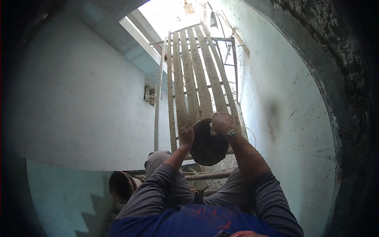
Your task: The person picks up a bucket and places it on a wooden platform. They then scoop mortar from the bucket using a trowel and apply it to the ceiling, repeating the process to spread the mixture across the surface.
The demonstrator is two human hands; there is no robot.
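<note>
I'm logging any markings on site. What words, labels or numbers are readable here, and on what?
No text can be read.
Red print on the blue shirt: too blurred to read.
Wristwatch on the right wrist: too small to read.
Round pan: no marking shows.

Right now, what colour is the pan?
The pan is dark brown, seen in the head view.

A dark brown round pan [207,146] is seen beneath pale beige wooden planks [193,79] at twelve o'clock. Pale turquoise plastered walls [276,79] are seen at nine and three o'clock.
</note>
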